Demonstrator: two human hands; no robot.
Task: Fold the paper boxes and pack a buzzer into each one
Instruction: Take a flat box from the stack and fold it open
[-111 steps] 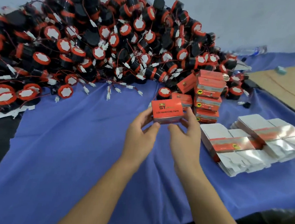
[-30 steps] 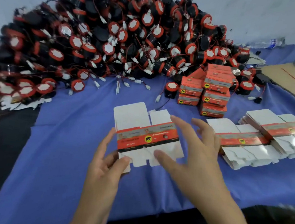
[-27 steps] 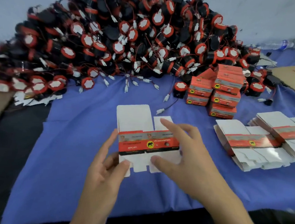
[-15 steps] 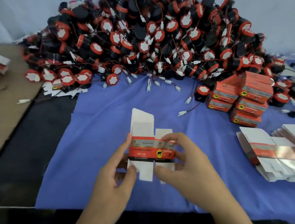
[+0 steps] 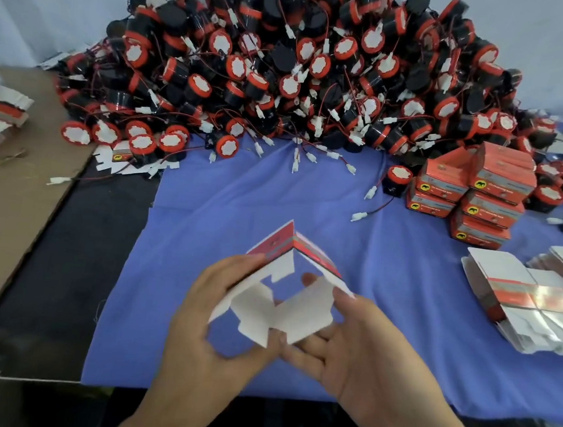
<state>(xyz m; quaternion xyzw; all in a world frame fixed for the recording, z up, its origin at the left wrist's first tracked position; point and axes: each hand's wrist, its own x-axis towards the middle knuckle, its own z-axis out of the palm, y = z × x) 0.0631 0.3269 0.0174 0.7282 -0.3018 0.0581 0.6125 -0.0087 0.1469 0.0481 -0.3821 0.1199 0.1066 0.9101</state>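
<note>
A single wide-angle camera, worn on the person's head, looked forward and down across the blue cloth (image 5: 226,208). It sat nearest the left hand (image 5: 215,326) and right hand (image 5: 363,350) at 6 o'clock, both gripping the paper box (image 5: 276,241) just below frame centre. The buzzer pile (image 5: 302,72) lay farther off at 12 o'clock, the stacked boxes (image 5: 479,196) at 2 o'clock and the cardboard (image 5: 9,196) at 9 o'clock.

A small hand-packing workshop: a heap of wired buzzers (image 5: 302,79) fills the bench (image 5: 64,262) from 10 to 2 o'clock. Packed boxes (image 5: 478,203) stand stacked at 2, and flat box blanks (image 5: 537,304) lie bundled at 3 and 9, on blue cloth (image 5: 239,209) and cardboard (image 5: 9,196).
</note>
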